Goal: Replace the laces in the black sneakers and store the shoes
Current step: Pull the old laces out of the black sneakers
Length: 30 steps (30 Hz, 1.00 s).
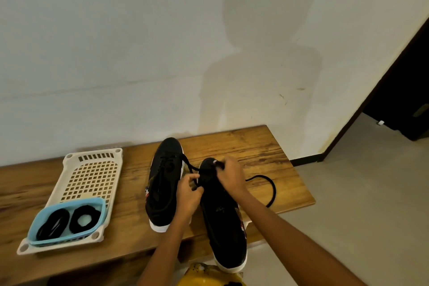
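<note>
Head view: lacing under way at a wooden desk (243, 146) against a pale wall.
Right sneaker (222, 213): black upper, white sole, toe toward the wall, heel hanging over the near desk edge; long axis running away from the person.
Right hand (229, 175): fingers curled at the toe-end eyelets, pinching what looks like the black lace (270, 189); exact pinch too small to confirm.
Left hand (189, 195): curled on the same lace's other strand, just beside the tongue.
Key relation: eyelets directly under both hands, right hand nearer the toe; loose lace tail looping right across the desk.
Left sneaker (166, 183): same make, parallel, already carrying a lace, touching the left hand's side.
Lace material: round, soft, braided cord, likely limp.
Blue tray (34, 230): smooth plastic, two coiled black laces inside, sitting on a cream perforated basket (92, 169).
</note>
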Tool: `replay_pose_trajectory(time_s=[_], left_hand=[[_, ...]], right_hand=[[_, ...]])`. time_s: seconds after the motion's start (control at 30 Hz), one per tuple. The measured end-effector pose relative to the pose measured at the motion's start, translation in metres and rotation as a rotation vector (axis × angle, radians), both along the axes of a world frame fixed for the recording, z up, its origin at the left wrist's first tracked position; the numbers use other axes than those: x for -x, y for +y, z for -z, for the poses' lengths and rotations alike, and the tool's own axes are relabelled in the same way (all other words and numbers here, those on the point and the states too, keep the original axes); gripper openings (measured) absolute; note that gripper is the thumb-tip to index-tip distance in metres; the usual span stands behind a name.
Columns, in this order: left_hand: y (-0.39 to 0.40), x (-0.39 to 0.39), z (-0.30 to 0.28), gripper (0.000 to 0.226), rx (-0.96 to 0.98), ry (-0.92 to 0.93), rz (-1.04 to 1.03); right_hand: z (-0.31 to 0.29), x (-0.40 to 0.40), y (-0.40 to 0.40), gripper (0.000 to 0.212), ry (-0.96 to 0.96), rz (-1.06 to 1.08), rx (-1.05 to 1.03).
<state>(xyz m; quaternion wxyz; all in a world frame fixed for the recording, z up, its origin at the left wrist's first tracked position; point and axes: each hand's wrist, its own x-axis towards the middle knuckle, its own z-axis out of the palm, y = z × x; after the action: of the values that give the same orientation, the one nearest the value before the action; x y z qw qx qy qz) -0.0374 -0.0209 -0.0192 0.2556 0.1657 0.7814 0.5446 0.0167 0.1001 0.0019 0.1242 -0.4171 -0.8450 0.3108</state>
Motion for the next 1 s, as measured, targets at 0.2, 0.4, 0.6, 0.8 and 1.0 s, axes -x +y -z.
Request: replay_pose_trajectory(time_s=[0.2,0.4,0.6,0.8,1.0], left_hand=[[0.009,-0.003,-0.009,0.036,0.355,0.371,0.112],[0.021,0.007,-0.044,0.021,0.794,0.891,0.332],[0.058,0.016,-0.111,0.022,0.371,0.477,0.273],[0.066,0.011,-0.132,0.020,-0.042,0.045,0.386],[0.031,0.024,-0.062,0.042,0.606,0.437,0.526]], right_hand=[[0.006,-0.014,0.021,0.043,0.352,0.467,0.572],[0.011,-0.023,0.009,0.028,0.435,0.203,0.722],[0.025,-0.036,-0.014,0.027,0.355,-0.187,0.712],[0.022,-0.036,-0.026,0.022,0.403,-0.198,0.619],[0.011,-0.029,-0.024,0.021,0.336,-0.142,0.621]])
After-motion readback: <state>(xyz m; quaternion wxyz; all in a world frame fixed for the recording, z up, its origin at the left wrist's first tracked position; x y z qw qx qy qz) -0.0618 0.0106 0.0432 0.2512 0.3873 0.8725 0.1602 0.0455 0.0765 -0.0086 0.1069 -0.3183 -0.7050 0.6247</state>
